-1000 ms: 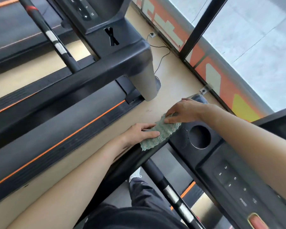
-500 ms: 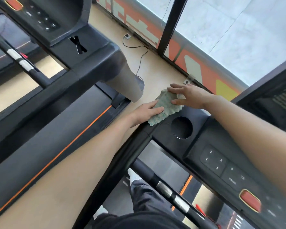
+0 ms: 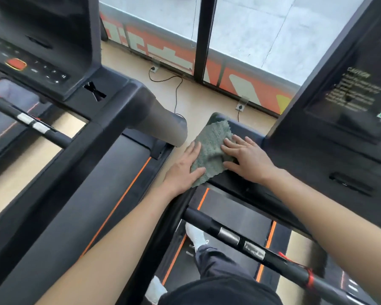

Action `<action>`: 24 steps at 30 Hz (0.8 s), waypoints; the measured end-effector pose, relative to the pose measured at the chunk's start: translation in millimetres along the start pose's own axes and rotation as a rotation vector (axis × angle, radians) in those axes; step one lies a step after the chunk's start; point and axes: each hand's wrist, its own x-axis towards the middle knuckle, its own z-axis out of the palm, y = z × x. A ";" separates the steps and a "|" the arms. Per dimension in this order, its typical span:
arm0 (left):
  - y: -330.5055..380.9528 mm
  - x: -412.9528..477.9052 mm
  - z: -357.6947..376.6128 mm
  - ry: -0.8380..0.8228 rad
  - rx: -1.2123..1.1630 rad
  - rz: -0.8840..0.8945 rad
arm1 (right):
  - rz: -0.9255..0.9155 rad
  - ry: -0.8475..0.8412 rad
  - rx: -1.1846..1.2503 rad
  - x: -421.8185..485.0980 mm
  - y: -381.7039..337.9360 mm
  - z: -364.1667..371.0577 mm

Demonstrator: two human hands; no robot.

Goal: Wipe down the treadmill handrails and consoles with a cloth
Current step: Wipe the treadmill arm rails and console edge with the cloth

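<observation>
In the head view both forearms reach up from the bottom edge to mid-frame, where the left hand (image 3: 185, 166) lies flat along the left edge of the green cloth (image 3: 211, 148), fingers straight and thumb resting on its lower corner, while the right hand (image 3: 244, 159) presses on it with spread, straight fingers, neither hand curled round it. The cloth lies spread on the front left corner of the black console (image 3: 246, 129) at centre frame; a second treadmill (image 3: 110, 100) fills the upper left, with beige floor (image 3: 202, 102) and a window (image 3: 262, 29) along the top
</observation>
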 end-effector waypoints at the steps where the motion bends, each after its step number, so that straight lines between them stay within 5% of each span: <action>1: -2.5 -6.7 2.3 0.013 0.019 0.012 | 0.034 0.023 -0.016 -7.3 -9.8 1.6; 5: -11.0 -27.0 5.6 0.054 0.033 0.059 | 0.151 0.148 -0.089 -30.7 -52.2 21.6; 9: -17.2 -54.8 3.3 0.196 -0.044 0.076 | 0.057 0.272 0.062 -30.2 -97.6 52.9; 15: -23.7 -97.6 20.7 0.258 -0.017 -0.127 | 0.133 0.129 0.066 6.2 -97.1 65.6; 24: -18.7 -96.1 26.1 0.314 0.134 -0.124 | 0.474 -0.052 0.064 48.9 16.6 9.9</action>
